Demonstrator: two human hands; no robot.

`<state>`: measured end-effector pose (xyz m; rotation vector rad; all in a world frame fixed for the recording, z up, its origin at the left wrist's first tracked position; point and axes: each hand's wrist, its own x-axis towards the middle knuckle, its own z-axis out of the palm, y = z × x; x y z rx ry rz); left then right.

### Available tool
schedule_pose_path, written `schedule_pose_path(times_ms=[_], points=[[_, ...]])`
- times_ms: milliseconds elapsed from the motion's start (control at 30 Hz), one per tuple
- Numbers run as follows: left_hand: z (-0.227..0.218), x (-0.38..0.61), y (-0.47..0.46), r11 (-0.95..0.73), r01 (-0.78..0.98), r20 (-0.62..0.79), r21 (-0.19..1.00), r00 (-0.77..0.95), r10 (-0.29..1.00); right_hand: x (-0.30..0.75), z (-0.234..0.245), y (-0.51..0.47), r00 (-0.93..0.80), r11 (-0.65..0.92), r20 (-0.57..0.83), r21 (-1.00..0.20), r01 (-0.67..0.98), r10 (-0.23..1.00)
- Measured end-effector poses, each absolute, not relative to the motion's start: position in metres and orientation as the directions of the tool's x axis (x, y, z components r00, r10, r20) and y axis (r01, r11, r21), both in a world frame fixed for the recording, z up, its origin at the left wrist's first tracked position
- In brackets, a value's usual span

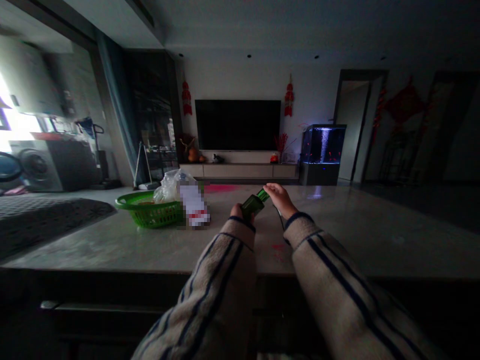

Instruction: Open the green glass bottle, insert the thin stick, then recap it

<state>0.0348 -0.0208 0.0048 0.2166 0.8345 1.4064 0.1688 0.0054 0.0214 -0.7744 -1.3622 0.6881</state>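
Above the table, my left hand [236, 211] is wrapped around the dark body of a small green bottle [252, 205]. The bottle is tilted, its narrower, brighter green end [263, 194] pointing up and to the right. My right hand [280, 198] pinches that narrow end between its fingertips. Whether the end is a separate cap, I cannot tell. A thin dark line, perhaps a cord, shows beneath my right hand, and the sleeve hides part of it.
On the glossy table [330, 240], a green plastic basket [159, 216] holds a clear plastic bag [170, 185]. A pixelated white item [194, 204] leans at its right side. Pink-red marks [278, 248] show on the tabletop. Further back are a television [238, 125] and a lit aquarium [324, 145].
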Motion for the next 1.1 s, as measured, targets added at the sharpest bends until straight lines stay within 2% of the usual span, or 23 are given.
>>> schedule_pose_path(times_ms=[67,433,567,833,1033,1100], points=[[0.007,0.037,-0.024,0.185,-0.728,-0.387,0.661,-0.120,0.914,0.170,0.020,0.006,0.091,0.573,0.575,-0.818,0.053,0.813],[0.012,0.040,-0.030,0.193,-0.711,-0.392,0.676,-0.125,0.911,0.171,0.025,0.000,0.003,0.540,0.541,-0.840,-0.048,0.841],[0.012,0.041,-0.032,0.187,-0.713,-0.390,0.676,-0.131,0.911,0.172,0.028,-0.004,-0.013,0.566,0.567,-0.822,-0.056,0.823],[0.011,0.041,-0.033,0.178,-0.754,-0.411,0.632,-0.132,0.902,0.170,0.023,-0.001,0.076,0.550,0.553,-0.833,0.054,0.830],[0.009,0.039,-0.029,0.187,-0.733,-0.408,0.654,-0.133,0.903,0.171,0.023,-0.001,0.037,0.547,0.546,-0.837,-0.002,0.837],[0.009,0.038,-0.027,0.201,-0.757,-0.410,0.621,-0.095,0.907,0.172,0.024,-0.002,0.022,0.548,0.547,-0.836,-0.022,0.837]])
